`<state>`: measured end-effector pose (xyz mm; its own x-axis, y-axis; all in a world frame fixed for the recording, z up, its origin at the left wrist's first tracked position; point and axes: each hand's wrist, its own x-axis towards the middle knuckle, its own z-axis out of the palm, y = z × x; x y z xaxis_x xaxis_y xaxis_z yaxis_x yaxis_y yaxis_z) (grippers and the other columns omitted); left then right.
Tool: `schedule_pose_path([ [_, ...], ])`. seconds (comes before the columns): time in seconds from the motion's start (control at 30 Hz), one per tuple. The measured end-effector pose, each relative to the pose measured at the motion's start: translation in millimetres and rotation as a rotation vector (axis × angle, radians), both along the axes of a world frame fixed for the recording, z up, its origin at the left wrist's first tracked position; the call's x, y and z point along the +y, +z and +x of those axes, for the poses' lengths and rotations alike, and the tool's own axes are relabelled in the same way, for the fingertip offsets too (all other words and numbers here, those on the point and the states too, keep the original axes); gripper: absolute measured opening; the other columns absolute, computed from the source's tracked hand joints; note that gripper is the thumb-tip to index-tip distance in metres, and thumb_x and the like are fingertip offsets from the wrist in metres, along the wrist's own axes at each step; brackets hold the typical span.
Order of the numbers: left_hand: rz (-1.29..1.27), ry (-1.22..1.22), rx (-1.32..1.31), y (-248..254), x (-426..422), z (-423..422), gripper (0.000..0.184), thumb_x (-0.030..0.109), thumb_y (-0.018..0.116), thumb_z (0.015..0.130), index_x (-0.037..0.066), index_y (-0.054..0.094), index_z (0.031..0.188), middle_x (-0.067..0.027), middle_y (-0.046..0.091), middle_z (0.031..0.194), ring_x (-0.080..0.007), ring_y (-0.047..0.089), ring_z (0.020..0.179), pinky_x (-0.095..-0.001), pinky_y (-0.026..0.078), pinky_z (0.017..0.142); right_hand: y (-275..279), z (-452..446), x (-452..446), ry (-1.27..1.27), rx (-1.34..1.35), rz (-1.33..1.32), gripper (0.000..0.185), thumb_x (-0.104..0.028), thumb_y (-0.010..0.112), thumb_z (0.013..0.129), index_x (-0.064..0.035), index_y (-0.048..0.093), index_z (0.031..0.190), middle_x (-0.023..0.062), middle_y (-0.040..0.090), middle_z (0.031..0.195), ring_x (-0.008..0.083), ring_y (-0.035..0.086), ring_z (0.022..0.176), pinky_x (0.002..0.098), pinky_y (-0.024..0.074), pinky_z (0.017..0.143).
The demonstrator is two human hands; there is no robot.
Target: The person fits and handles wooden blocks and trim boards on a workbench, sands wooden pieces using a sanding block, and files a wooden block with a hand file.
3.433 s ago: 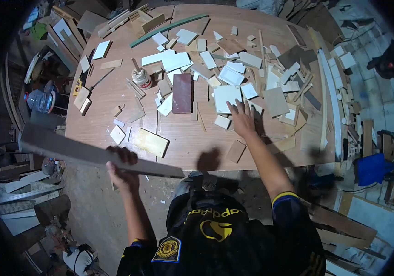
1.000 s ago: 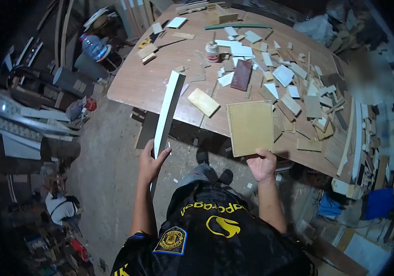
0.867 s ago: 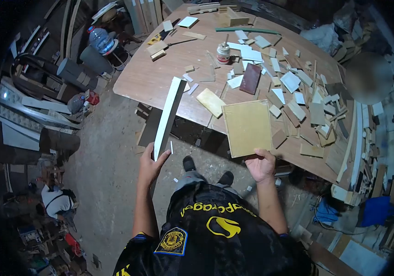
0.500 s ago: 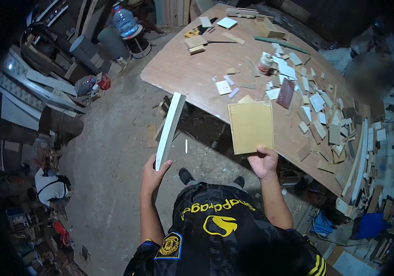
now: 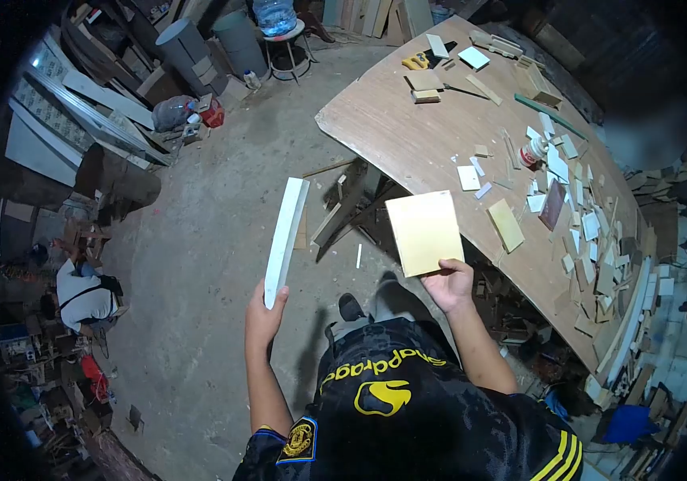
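Observation:
My left hand [image 5: 265, 314] is closed around the lower end of a long white strip [image 5: 286, 236], which stands nearly upright in front of me. It looks like a narrow board with a bevelled side. In my right hand [image 5: 449, 285] is a square, pale yellow board [image 5: 425, 234], pinched at its lower right corner with the thumb on its face. The board is held close to the near edge of the worktable [image 5: 383, 120], and the strip is over the floor, apart from it.
Many offcuts, a white bottle with a red label [image 5: 533, 151], a yellow-handled saw [image 5: 417, 62] and a pale block [image 5: 505, 225] lie on the table. Wood scraps [image 5: 335, 212] stick out beneath it. At left, a person in a white shirt [image 5: 87, 298] crouches. A stool [image 5: 286, 48] holds a water bottle.
My view has swung left, so the table sits farther right. Both hands keep their hold; the board is now tilted and brighter. The pale block on the table shows more fully.

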<state>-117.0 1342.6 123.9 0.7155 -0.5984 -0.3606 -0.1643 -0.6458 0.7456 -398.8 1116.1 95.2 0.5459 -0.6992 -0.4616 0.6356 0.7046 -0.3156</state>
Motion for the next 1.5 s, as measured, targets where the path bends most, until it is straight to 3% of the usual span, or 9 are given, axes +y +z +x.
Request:
schedule_pose_path([
  [0.53, 0.160, -0.309, -0.282, -24.7, -196.8, 99.7, 0.056, 0.032, 0.077, 0.076, 0.000, 0.054, 0.116, -0.0240, 0.063, 0.106, -0.0402, 0.060, 0.098, -0.0451, 0.048, 0.084, -62.5, 79.0, -122.2, -0.207, -0.013, 0.251, 0.059, -0.004, 0.050, 0.073, 0.0004, 0.044, 0.131, 0.0164, 0.052, 0.130, 0.0326, 0.050, 0.122, 0.0469, 0.0395, 0.105],
  [0.87, 0.110, -0.726, -0.582, -107.1, -388.9, 135.0, 0.040, 0.025, 0.078, 0.073, 0.005, 0.057, 0.101, -0.0200, 0.055, 0.105, -0.0397, 0.054, 0.097, -0.0459, 0.047, 0.081, -78.0, 78.4, -194.9, -0.364, -0.035, 0.150, 0.058, -0.003, 0.045, 0.078, 0.0009, 0.039, 0.136, 0.0188, 0.047, 0.137, 0.0361, 0.043, 0.131, 0.0513, 0.0309, 0.112],
  [0.93, 0.076, -0.804, -0.603, -126.1, -422.6, 132.7, 0.040, 0.025, 0.078, 0.073, 0.005, 0.058, 0.101, -0.0197, 0.056, 0.105, -0.0392, 0.055, 0.097, -0.0458, 0.047, 0.081, -82.7, 69.9, -198.1, -0.370, -0.040, 0.139, 0.056, -0.006, 0.044, 0.080, 0.0007, 0.040, 0.136, 0.0192, 0.050, 0.134, 0.0359, 0.049, 0.124, 0.0497, 0.0376, 0.106],
  [1.0, 0.076, -0.926, -0.608, -135.9, -454.0, 123.7, 0.041, 0.027, 0.078, 0.072, 0.006, 0.059, 0.102, -0.0183, 0.056, 0.105, -0.0377, 0.055, 0.098, -0.0463, 0.047, 0.081, -87.8, 58.2, -194.6, -0.331, 0.107, 0.137, 0.052, -0.011, 0.046, 0.082, 0.0010, 0.044, 0.133, 0.0186, 0.055, 0.128, 0.0349, 0.055, 0.115, 0.0475, 0.0446, 0.097],
  [1.03, 0.057, -0.991, -0.604, -138.9, -467.2, 118.7, 0.042, 0.028, 0.078, 0.071, 0.007, 0.059, 0.102, -0.0177, 0.056, 0.105, -0.0370, 0.055, 0.098, -0.0466, 0.047, 0.080, -152.3, 39.1, -166.1, -0.056, 0.821, -0.398, 0.048, -0.016, 0.047, 0.084, 0.0018, 0.048, 0.129, 0.0185, 0.059, 0.122, 0.0339, 0.059, 0.108, 0.0458, 0.0484, 0.089],
  [1.07, 0.035, -1.057, -0.599, -144.4, -479.6, 113.4, 0.042, 0.028, 0.078, 0.071, 0.008, 0.059, 0.103, -0.0171, 0.056, 0.105, -0.0364, 0.055, 0.098, -0.0468, 0.047, 0.080, -154.5, 31.7, -155.1, -0.077, 0.829, -0.393, 0.048, -0.016, 0.047, 0.084, 0.0018, 0.048, 0.129, 0.0185, 0.059, 0.122, 0.0339, 0.059, 0.108, 0.0458, 0.0484, 0.089],
  [1.23, -0.090, -1.282, -0.586, -177.0, -524.6, 87.5, 0.040, 0.027, 0.077, 0.071, 0.010, 0.060, 0.103, -0.0121, 0.057, 0.106, -0.0330, 0.053, 0.101, -0.0459, 0.046, 0.082, -152.8, 24.1, -142.6, -0.326, 0.685, -0.098, 0.049, -0.013, 0.048, 0.082, 0.0015, 0.047, 0.129, 0.0204, 0.055, 0.126, 0.0344, 0.055, 0.115, 0.0471, 0.0455, 0.096],
  [1.27, -0.104, -1.285, -0.579, -181.2, -530.0, 83.4, 0.040, 0.027, 0.077, 0.071, 0.010, 0.060, 0.103, -0.0121, 0.057, 0.106, -0.0330, 0.053, 0.101, -0.0459, 0.046, 0.082, -107.5, 45.4, -156.9, -0.602, 0.099, 0.124, 0.053, -0.008, 0.048, 0.080, 0.0012, 0.043, 0.132, 0.0194, 0.052, 0.130, 0.0343, 0.052, 0.118, 0.0479, 0.0427, 0.101],
  [1.5, -0.439, -1.302, -0.560, -196.2, -563.7, 72.6, 0.041, 0.021, 0.070, 0.078, 0.011, 0.063, 0.117, -0.0113, 0.058, 0.119, -0.0319, 0.048, 0.116, -0.0500, 0.035, 0.103, -40.0, 135.0, -149.8, -0.753, 0.188, 0.195, 0.060, 0.000, 0.053, 0.072, 0.0003, 0.043, 0.132, 0.0157, 0.055, 0.128, 0.0314, 0.053, 0.121, 0.0468, 0.0419, 0.104],
])
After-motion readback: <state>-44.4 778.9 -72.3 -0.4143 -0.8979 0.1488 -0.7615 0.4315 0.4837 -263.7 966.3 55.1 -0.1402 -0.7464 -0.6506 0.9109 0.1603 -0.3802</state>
